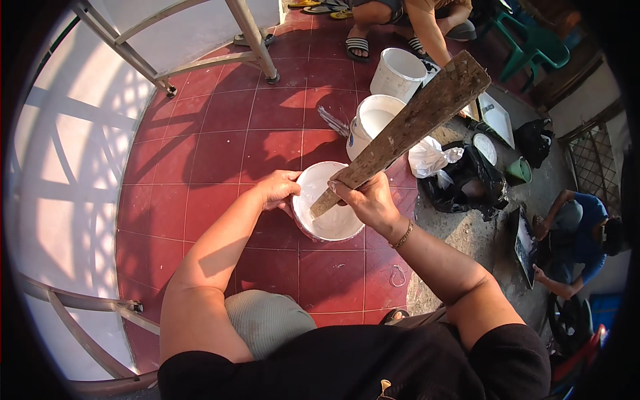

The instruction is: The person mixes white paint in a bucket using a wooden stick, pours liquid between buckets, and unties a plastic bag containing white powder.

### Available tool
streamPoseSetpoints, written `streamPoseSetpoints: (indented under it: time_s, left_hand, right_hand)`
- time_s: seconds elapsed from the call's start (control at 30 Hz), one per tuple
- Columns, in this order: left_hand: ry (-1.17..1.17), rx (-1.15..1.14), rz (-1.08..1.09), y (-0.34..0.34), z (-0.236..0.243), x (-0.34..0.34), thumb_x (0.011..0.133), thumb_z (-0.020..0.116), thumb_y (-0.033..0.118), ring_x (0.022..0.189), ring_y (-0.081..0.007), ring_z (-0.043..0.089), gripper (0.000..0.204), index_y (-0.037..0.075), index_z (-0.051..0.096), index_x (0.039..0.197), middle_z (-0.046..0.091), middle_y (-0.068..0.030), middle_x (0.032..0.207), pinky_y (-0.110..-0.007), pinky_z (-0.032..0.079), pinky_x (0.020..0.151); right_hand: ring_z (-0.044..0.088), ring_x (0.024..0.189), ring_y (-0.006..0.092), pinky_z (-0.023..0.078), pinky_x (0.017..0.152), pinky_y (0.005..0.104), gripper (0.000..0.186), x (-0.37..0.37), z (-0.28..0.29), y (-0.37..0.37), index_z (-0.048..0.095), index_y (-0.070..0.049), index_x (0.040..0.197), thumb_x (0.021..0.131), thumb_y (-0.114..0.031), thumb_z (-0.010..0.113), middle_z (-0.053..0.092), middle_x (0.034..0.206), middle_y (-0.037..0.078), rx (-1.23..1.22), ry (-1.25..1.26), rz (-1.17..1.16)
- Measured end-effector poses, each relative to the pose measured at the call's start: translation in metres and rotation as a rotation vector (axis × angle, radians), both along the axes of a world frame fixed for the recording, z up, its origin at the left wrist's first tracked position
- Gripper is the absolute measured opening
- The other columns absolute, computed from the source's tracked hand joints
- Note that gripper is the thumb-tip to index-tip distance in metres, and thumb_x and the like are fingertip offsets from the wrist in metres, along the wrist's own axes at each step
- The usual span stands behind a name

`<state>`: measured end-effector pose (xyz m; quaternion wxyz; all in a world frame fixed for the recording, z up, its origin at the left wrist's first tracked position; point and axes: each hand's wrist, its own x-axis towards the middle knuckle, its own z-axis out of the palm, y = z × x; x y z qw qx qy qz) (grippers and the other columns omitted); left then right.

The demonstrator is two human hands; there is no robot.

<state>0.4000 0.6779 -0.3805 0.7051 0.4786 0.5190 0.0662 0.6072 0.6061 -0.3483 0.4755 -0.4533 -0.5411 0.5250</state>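
A white bucket [340, 223] stands in front of me, its inside coated with white paint or paste. At its left rim my left hand [280, 189] is closed, the thumb over the edge and the fingers outside. My right hand [370, 202] is wrapped round a rough wooden stick [427, 110], a long flat plank smeared with grey-white residue. The stick tilts: its lower end dips inside the bucket, and its wide end rises toward the upper right. How deep the stuff in the bucket is, I cannot tell.
Two more white buckets [399, 72] stand just beyond. A black plastic bag [467, 190] and a white bag [430, 157] lie at right. A person crouches at the top, another person [587, 230] at right. Metal scaffold legs [250, 40] rise at left on red tiles [220, 143].
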Motion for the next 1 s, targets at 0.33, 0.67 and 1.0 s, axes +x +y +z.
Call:
streamPoseSetpoints:
  time_s: [0.33, 0.67, 1.0]
  left_hand:
    - [-0.091, -0.012, 0.077, -0.005, -0.012, -0.003, 0.075, 0.05, 0.002, 0.083, -0.0098, 0.056, 0.055, 0.015, 0.059, 0.127, 0.062, -0.0002, 0.1, -0.027, 0.043, 0.057]
    - [-0.169, -0.038, 0.071, 0.004, -0.027, -0.004, 0.074, 0.048, -0.004, 0.081, -0.0187, 0.062, 0.052, 0.007, 0.058, 0.124, 0.063, -0.0082, 0.099, -0.041, 0.056, 0.068]
    - [-0.031, 0.012, 0.012, 0.002, -0.007, -0.001, 0.074, 0.047, -0.005, 0.085, -0.0211, 0.065, 0.054, 0.004, 0.055, 0.127, 0.063, -0.0117, 0.103, -0.045, 0.058, 0.072]
  right_hand:
    - [0.059, 0.066, 0.0098, 0.049, 0.058, 0.0271, 0.007, 0.042, 0.019, 0.02, 0.063, 0.001, 0.086, 0.084, -0.006, 0.064, 0.064, 0.076, 0.005, -0.054, -0.171, -0.05]
    - [0.057, 0.061, 0.0095, 0.047, 0.053, 0.0245, 0.003, 0.011, 0.001, 0.025, 0.062, 0.001, 0.082, 0.084, -0.002, 0.062, 0.062, 0.073, 0.004, -0.073, 0.068, -0.118]
    - [0.054, 0.057, 0.0085, 0.044, 0.051, 0.0249, 0.006, 0.009, 0.01, -0.005, 0.062, 0.001, 0.081, 0.084, -0.005, 0.062, 0.06, 0.07, 0.002, -0.14, -0.038, -0.047]
